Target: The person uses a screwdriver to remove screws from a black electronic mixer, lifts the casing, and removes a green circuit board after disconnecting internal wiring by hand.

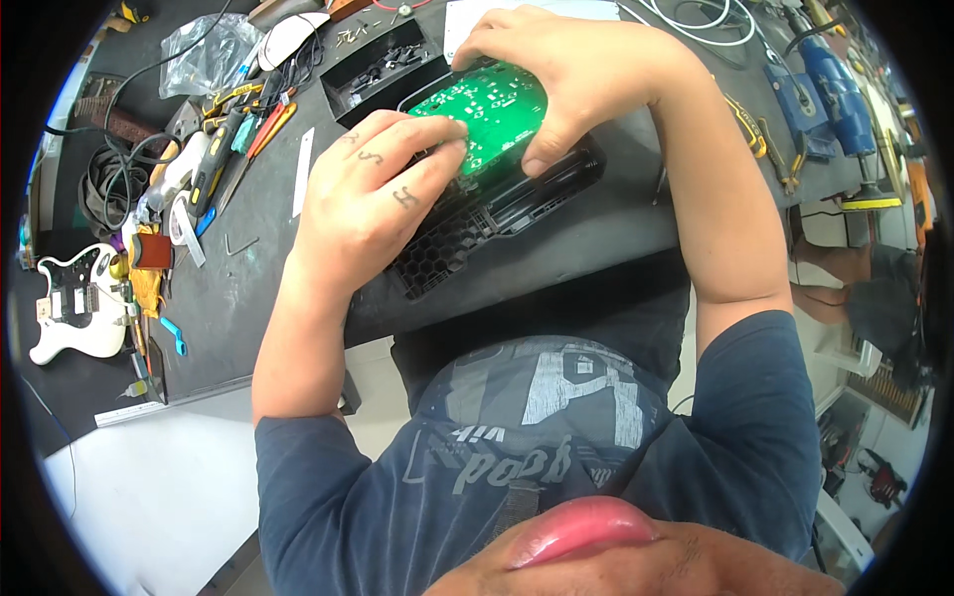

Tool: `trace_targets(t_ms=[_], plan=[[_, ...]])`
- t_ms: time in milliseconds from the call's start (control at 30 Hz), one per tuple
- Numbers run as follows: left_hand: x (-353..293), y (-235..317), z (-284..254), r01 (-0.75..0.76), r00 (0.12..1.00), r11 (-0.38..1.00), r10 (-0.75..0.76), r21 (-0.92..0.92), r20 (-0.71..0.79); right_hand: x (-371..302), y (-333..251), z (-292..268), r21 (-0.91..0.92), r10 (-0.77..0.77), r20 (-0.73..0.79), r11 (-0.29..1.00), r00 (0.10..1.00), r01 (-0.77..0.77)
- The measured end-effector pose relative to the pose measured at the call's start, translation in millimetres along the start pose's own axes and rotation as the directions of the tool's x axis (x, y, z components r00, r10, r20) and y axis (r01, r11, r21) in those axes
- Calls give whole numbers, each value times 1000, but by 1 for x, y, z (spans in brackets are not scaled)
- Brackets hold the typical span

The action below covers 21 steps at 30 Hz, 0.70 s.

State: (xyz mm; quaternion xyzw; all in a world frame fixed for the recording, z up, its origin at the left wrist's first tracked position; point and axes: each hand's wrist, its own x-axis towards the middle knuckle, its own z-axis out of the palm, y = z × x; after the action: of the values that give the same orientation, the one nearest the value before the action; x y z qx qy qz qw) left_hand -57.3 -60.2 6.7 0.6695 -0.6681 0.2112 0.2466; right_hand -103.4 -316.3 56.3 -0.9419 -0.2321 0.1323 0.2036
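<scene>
A green circuit board point(489, 109) is held over a black plastic housing point(497, 204) near the workbench's point(596, 233) front edge — the left hand point(368, 189) curled against its near-left edge, the right hand point(556, 70) closed over its far-right edge, thumb beneath. The board is judged light, stiff and fragile (best gripped by the bare edges), with a black parts tray point(383, 70) lying just behind.

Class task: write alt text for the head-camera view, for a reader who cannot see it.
Both hands, left hand and right hand, grip a green circuit board over a black plastic housing on a dark workbench. Hand tools and a black parts tray lie to the left.
</scene>
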Motion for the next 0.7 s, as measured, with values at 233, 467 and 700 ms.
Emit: trace_targets(t_ms=[233,467,700], plan=[[1,-6,6,-60,995,997,64,45,-78,-2,1,9,110,-80,-103,990,991,92],[-9,-25,-21,368,916,868,-400,-334,-29,-9,-24,8,-9,-188,-325,981,927,196],[-16,-36,-16,496,850,777,-526,-387,33,4,-15,11,-218,-363,-488,931,794,291]])
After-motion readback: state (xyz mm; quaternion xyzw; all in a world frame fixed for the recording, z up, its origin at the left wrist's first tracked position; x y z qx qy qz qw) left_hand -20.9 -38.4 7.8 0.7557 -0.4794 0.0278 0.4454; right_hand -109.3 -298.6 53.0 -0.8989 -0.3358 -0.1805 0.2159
